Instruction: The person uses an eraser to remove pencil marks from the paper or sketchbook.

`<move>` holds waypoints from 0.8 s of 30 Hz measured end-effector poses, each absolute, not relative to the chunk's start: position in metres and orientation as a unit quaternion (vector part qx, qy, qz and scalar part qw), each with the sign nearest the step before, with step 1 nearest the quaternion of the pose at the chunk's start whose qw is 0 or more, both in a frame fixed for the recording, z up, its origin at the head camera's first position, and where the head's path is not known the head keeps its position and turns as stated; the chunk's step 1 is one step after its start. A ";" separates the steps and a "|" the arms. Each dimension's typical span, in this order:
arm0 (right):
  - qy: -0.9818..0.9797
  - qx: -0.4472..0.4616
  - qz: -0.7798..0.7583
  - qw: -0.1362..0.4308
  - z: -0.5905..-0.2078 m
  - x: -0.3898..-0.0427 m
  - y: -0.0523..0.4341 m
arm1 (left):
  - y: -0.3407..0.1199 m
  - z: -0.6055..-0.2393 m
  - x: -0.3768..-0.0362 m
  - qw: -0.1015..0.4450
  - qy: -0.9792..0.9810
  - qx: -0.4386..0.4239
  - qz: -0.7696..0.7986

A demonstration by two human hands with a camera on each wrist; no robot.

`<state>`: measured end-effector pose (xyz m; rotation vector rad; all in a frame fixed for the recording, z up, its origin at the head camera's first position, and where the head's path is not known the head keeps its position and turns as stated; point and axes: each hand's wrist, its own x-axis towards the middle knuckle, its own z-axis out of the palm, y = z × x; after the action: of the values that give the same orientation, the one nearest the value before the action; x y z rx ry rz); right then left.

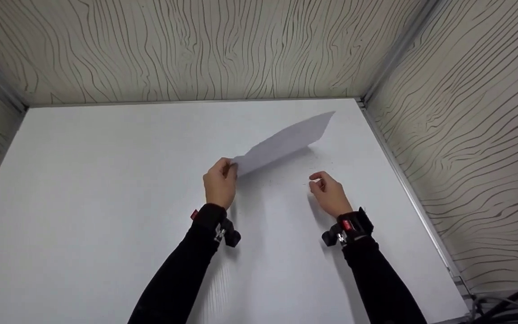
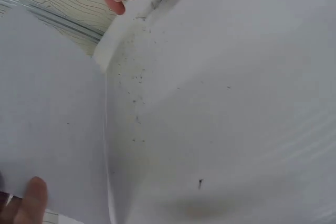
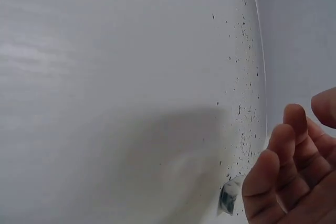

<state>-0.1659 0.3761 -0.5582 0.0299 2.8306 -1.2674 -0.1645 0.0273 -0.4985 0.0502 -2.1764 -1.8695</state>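
A white sheet of paper (image 1: 286,141) is raised off the table at a slant, its far end toward the back right. My left hand (image 1: 221,182) pinches its near left end between thumb and fingers. To the right, my right hand (image 1: 328,195) hovers over the table with loosely bent fingers and nothing visible between them. Dark specks (image 3: 239,109) lie scattered on the table along the paper's lower edge. Beside the right fingers (image 3: 283,142), a small dark-and-whitish piece (image 3: 229,198) shows in the right wrist view; its kind is unclear.
The white table (image 1: 106,180) meets a wood-grain patterned wall (image 1: 187,49) at the back and another patterned panel (image 1: 484,135) on the right. Black cables (image 1: 515,297) hang by the front right corner. A single dark speck (image 2: 200,183) lies apart from the others.
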 end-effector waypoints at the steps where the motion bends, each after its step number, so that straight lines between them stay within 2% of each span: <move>1: 0.914 0.008 -0.404 0.025 -0.560 -0.167 0.377 | 0.026 -0.500 -0.165 0.141 -0.752 0.020 -0.644; 4: 0.913 -0.004 -0.406 0.020 -0.561 -0.167 0.377 | 0.024 -0.500 -0.168 0.151 -0.736 0.017 -0.660; 5: 0.913 -0.007 -0.408 0.017 -0.561 -0.168 0.377 | 0.025 -0.487 -0.162 0.140 -0.740 0.024 -0.657; 13: 0.915 -0.003 -0.403 0.030 -0.559 -0.171 0.373 | 0.016 -0.468 -0.156 0.104 -0.765 0.059 -0.633; 15: 0.917 0.007 -0.397 0.030 -0.568 -0.178 0.377 | 0.012 -0.474 -0.160 0.100 -0.765 0.056 -0.633; 18: 0.913 -0.010 -0.407 0.028 -0.560 -0.175 0.372 | 0.004 -0.517 -0.178 0.114 -0.761 0.039 -0.637; 20: 0.914 -0.017 -0.405 0.028 -0.560 -0.176 0.372 | 0.000 -0.525 -0.183 0.116 -0.758 0.045 -0.641; 22: 0.914 -0.021 -0.403 0.026 -0.558 -0.176 0.372 | 0.000 -0.517 -0.181 0.119 -0.746 0.054 -0.653; 23: 0.918 -0.012 -0.394 0.028 -0.566 -0.183 0.376 | 0.001 -0.498 -0.174 0.121 -0.746 0.062 -0.652; 24: 0.919 -0.005 -0.394 0.033 -0.553 -0.178 0.370 | 0.002 -0.484 -0.170 0.123 -0.741 0.064 -0.657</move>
<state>-0.1778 0.3697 -0.5533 -0.0149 2.8271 -1.2127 -0.1697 0.0016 -0.4843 0.1858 -2.1627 -1.9155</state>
